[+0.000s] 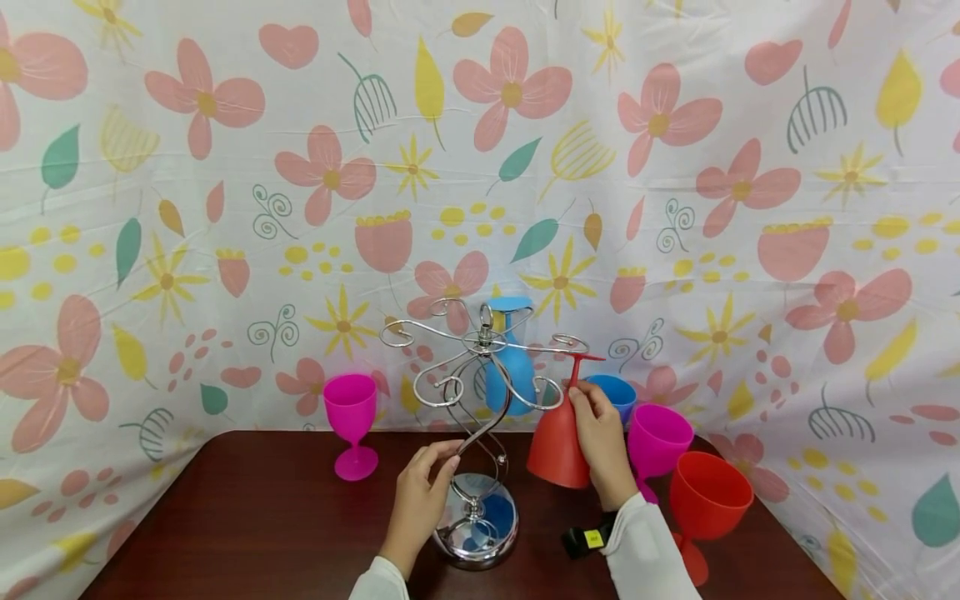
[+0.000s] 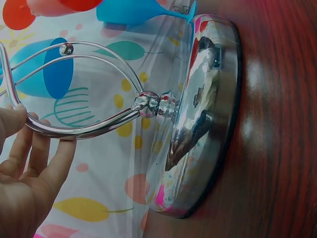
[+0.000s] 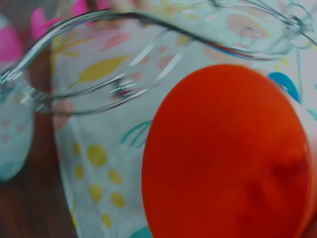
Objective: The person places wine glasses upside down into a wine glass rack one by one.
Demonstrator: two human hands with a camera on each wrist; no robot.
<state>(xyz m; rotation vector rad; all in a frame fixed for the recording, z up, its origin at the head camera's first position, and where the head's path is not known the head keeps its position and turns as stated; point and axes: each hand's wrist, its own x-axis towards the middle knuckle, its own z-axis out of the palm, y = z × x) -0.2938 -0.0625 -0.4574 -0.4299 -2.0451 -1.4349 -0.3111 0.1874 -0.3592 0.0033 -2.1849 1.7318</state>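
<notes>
A chrome stemware rack with scrolled arms stands on a round, mirror-like base. My left hand holds the rack's curved stem, thumb on one side and fingers on the other, as the left wrist view shows. With my right hand I grip a red goblet upside down by the bowl near its stem. Its foot is up at the tip of the rack's right arm. The goblet's open mouth fills much of the right wrist view. A blue goblet hangs upside down at the rack's back.
A magenta goblet stands upright at the left back. On the right stand a blue goblet, another magenta goblet and another red goblet. A black strap with a yellow label shows by my right wrist. A floral cloth hangs behind.
</notes>
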